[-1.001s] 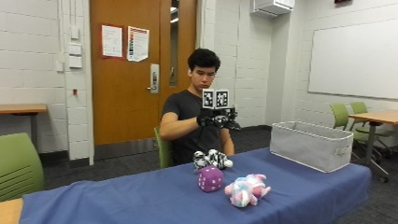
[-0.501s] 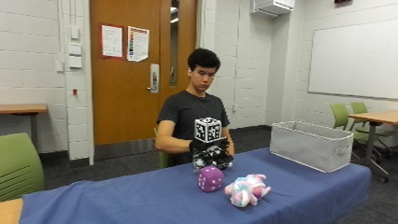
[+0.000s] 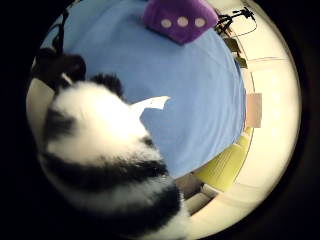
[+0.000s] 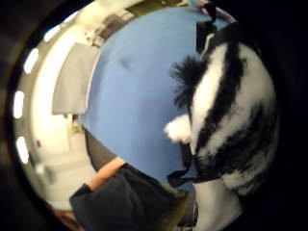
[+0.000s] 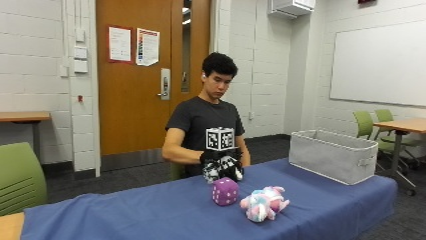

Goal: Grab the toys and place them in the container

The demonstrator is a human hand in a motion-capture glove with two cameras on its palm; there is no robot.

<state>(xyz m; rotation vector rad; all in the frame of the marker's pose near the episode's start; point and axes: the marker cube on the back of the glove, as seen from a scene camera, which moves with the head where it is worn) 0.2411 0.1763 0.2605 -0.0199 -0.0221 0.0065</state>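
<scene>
- At the far edge of the table (image 5: 120,215), in front of the seated person, I see the right hand (image 5: 216,156) in its black glove resting on top of a black-and-white striped plush toy (image 5: 222,169).
- The fingers of this hand look curled down over the top of the toy, so I read it as gripping the toy; whether the toy is touching the blue cloth or is just above it, I cannot tell.
- In both palm views the striped toy (image 3: 107,165) fills a large part of the picture, so it is very close to the palm (image 4: 231,120).
- A purple plush dice (image 5: 225,191) with white dots stands on the cloth just beside the striped toy, nearer to my edge of the table; the little finger side view shows it also (image 3: 181,19), apart from the striped toy.
- A pink, white and light blue plush toy (image 5: 263,204) lies beside the dice, toward the container's end of the table.
- The grey fabric container (image 5: 333,161) stands at that end of the table, well apart from all three toys.
- The other arm of the person is bent and held low behind the striped toy.
</scene>
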